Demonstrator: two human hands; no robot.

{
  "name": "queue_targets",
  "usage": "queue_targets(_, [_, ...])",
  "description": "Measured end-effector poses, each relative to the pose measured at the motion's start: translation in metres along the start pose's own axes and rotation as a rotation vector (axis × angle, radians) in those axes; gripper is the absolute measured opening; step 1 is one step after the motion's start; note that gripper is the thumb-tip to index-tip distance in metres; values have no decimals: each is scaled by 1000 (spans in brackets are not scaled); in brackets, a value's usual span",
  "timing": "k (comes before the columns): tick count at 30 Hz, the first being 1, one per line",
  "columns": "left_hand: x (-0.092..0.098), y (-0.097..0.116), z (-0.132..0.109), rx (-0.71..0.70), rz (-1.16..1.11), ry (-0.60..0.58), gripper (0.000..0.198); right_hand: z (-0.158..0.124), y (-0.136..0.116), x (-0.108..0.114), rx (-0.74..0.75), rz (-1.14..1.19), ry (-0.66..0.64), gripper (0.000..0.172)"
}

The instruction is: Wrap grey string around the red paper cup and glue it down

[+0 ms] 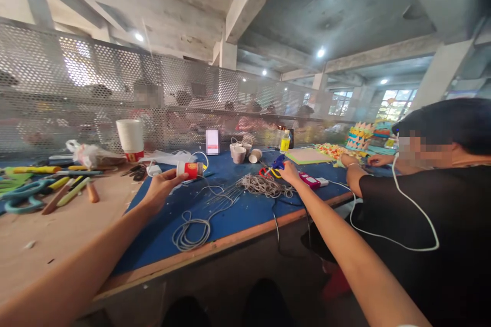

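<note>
My left hand (163, 186) is closed around a white paper cup with a red band (191, 170), which lies sideways above the blue table top. Grey cord (220, 186) runs from near the cup toward a loose coil (192, 232) at the table's front edge. My right hand (290, 172) grips a small blue tool (277, 162); its exact kind is not clear. Red and yellow loops, like scissor handles (264, 171), show beside that tool. Just in front of my right hand lies a tangled heap of cord (264, 185).
Left are stacked paper cups (129, 135), teal scissors (28, 196) and several carving tools (72, 189). Behind stand cord-coloured cups (238, 152), a phone (212, 142), a yellow bottle (285, 142) and a perforated metal screen (184, 87). A co-worker (414, 204) sits close on the right.
</note>
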State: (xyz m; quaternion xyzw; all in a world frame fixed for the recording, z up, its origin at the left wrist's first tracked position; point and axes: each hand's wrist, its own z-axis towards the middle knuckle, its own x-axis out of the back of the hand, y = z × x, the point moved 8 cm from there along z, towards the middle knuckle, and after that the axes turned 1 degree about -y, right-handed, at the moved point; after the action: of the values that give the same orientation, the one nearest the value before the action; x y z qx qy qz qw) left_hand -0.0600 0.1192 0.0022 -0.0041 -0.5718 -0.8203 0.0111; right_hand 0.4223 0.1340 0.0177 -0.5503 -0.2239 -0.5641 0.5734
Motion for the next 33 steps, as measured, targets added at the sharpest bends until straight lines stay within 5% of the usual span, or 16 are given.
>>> queue_targets(11, [-3, 7, -5, -16, 9, 10, 43, -13, -27, -36, -7, -31, -47, 41])
queue_targets(16, [-7, 13, -9, -25, -5, 4, 38, -23, -37, -15, 14, -49, 86, 39])
queue_targets(19, [-12, 15, -10, -16, -37, -16, 37, -35, -79, 7, 208, 120, 254, 29])
queue_targets(22, [-15, 13, -9, -3, -95, -36, 36, -56, -152, -13, 510, 519, -34, 23])
queue_targets(26, [-12, 11, -7, 5, -131, -28, 36, -93, -228, -62, 602, 796, -434, 41])
queue_targets(30, [-7, 15, -8, -20, -120, 19, 37, -116, -257, -92, 570, 909, -692, 31])
queue_targets(33, [-8, 18, -9, -26, -104, 23, 40, -116, -255, -78, 634, 882, -596, 9])
